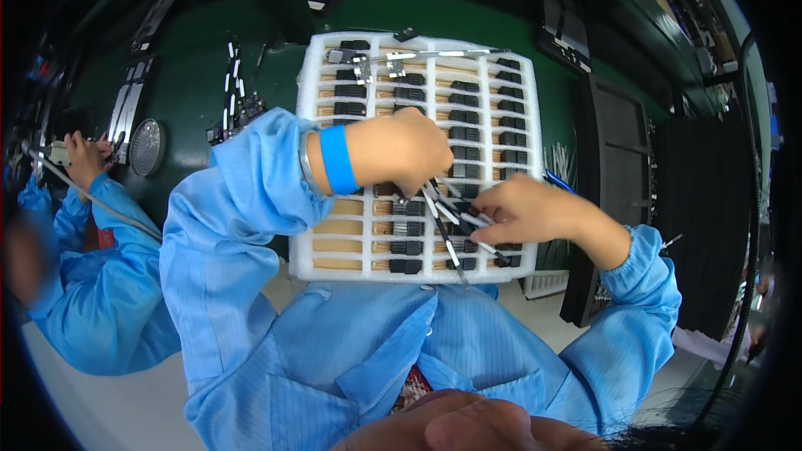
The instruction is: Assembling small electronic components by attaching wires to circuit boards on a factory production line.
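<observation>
A white foam tray (306, 159) with rows of slots lies in front of me. Black connectors on tan leads (463, 134) fill many of its slots. My left hand (408, 150), with a blue band at its wrist, is curled over the middle of the tray. Several thin black-and-white cables (443, 225) run out from under its fingers, whose tips are mostly hidden. From the right, my right hand (526, 210) closes thumb and fingers on the same cables. Their lower ends hang over the tray's near rows.
More cables with small silver-and-black parts (368, 63) lie across the tray's far end. On the green table to the left are a dark cable assembly (238, 113) and a round metal dish (148, 148). A black rack (622, 142) stands right. A co-worker's hands (86, 157) work at far left.
</observation>
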Available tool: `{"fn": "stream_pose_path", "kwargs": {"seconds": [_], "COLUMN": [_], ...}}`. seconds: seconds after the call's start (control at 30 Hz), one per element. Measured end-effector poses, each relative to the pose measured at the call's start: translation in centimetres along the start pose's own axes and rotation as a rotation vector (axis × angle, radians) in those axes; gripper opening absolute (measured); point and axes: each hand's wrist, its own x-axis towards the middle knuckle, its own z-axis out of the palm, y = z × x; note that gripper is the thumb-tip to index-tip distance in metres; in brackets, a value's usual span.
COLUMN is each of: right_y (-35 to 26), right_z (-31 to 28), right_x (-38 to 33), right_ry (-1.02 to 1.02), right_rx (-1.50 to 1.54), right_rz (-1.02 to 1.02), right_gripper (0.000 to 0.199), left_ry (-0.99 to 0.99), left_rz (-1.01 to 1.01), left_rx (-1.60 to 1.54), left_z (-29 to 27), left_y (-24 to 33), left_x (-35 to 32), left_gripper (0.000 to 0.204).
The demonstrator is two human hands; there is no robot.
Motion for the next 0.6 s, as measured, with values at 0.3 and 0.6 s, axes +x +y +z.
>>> {"fn": "stream_pose_path", "kwargs": {"seconds": [0.3, 0.6], "right_y": [-2.2, -4.4], "right_z": [-9.6, -9.8], "right_x": [11.0, 18.7], "right_ry": [0.649, 0.223], "right_rx": [-0.509, -0.703], "right_rz": [-0.366, -0.239], "right_gripper": [0.018, 0.023], "left_ry": [0.237, 0.333], "left_rz": [-0.103, -0.017], "left_rx": [0.021, -0.156], "left_z": [2.1, 3.2], "left_y": [1.6, 0.1], "left_x": [-1.1, 0.2], "left_gripper": [0.022, 0.035]}}
